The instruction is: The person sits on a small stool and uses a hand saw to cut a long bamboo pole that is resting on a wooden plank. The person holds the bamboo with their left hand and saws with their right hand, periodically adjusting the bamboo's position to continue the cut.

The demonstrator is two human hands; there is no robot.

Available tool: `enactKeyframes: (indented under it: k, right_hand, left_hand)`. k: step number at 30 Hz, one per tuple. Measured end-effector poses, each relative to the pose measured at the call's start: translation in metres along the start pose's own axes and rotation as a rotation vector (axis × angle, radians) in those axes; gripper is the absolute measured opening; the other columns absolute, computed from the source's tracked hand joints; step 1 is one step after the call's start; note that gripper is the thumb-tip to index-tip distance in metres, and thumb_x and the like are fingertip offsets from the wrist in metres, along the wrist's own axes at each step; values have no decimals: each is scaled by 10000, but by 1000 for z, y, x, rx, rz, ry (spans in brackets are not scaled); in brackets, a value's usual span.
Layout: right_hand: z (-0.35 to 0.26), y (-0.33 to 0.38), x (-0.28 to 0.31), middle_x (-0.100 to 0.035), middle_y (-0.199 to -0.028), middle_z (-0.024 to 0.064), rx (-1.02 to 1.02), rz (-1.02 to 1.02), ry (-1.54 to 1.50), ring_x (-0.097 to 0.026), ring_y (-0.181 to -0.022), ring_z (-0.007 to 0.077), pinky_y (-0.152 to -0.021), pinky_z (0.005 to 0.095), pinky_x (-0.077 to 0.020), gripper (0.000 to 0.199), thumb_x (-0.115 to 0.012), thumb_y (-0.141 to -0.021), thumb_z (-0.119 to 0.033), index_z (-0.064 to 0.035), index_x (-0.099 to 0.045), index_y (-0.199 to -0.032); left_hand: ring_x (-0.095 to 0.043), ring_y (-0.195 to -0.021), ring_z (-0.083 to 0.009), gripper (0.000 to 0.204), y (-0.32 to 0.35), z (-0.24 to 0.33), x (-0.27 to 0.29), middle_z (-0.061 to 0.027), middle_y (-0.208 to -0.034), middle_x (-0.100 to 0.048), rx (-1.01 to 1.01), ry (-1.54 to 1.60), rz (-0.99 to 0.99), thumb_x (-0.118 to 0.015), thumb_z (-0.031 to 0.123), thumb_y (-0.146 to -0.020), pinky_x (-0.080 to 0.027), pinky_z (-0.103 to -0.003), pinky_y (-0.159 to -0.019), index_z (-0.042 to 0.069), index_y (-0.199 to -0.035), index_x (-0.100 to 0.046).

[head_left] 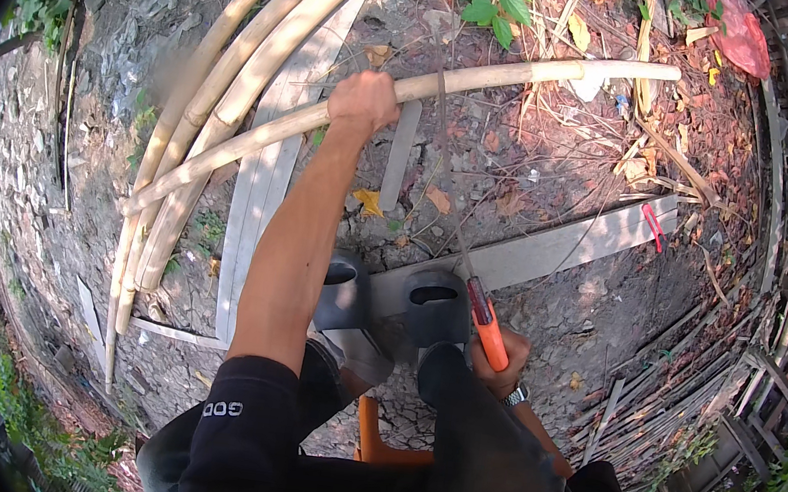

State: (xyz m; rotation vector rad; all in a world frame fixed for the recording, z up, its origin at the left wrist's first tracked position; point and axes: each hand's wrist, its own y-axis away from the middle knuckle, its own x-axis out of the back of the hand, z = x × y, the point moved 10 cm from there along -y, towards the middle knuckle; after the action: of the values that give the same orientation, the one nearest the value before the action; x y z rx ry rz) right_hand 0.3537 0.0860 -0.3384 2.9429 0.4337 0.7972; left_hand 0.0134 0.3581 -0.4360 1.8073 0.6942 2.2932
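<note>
My left hand (365,101) is closed round a pale bamboo pole (504,75), left of its middle. The pole slants up to the right, its left end over several other bamboo poles (237,79). My right hand (504,360) is wrapped round the orange handle (491,337) of a handsaw. Its long thin blade (449,174) reaches away from me to the pole, right of my left hand. Whether its teeth bite into the bamboo is too small to tell.
Under my grey clogs (436,302) lies a flat grey board (552,241) with a slim red object (652,227) on it. Long grey planks (263,191) lie at left. Thin sticks (663,377) are heaped at right. Part of an orange seat (371,435) shows beneath me.
</note>
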Motion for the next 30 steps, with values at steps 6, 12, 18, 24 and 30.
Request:
enactKeyframes:
  k: [6,12,18,24,30]
  right_hand:
    - [-4,-73,0,-612,-656,64,-126,202,-163,-580,-574,123,-549,307,-467,47,-704,-803,-27,5,-672,-790]
    - [8,-32,35,-651,-689,33,-190,182,-253,-576,-614,65,-594,273,-487,164,-693,-830,-8,40,-749,-976]
    - [3,-79,9,-650,-690,31,-168,230,-230,-573,-609,72,-573,277,-469,125,-677,-835,-9,37,-738,-933]
    - [-23,-199,-15,-605,-622,97,-77,229,-167,-559,-539,143,-554,324,-455,106,-707,-803,-87,12,-701,-843]
    - [1,-29,17,-639,-660,31,-159,239,-200,-557,-566,85,-586,285,-478,138,-686,-821,-45,27,-735,-928]
  left_hand:
    - [-763,-1005,-362,287,-7,2,2,-209,-1042,-778,-17,-29,13,-718,214,-825,-620,-453,-907,68,-1062,-790]
    - [-764,-997,-365,278,-2,4,0,-225,-1033,-774,-28,-1,-21,-707,202,-823,-619,-455,-905,47,-1037,-793]
    - [-762,-1005,-366,293,-3,-6,-6,-230,-1048,-771,17,2,14,-700,201,-826,-616,-461,-910,35,-1049,-791]
    - [-768,-972,-365,310,-7,5,-8,-222,-1016,-775,-53,-11,-7,-718,226,-799,-617,-460,-902,69,-1053,-800]
    - [-769,-939,-362,272,-6,-3,-5,-217,-962,-775,-38,-5,100,-717,229,-778,-622,-466,-861,80,-987,-806]
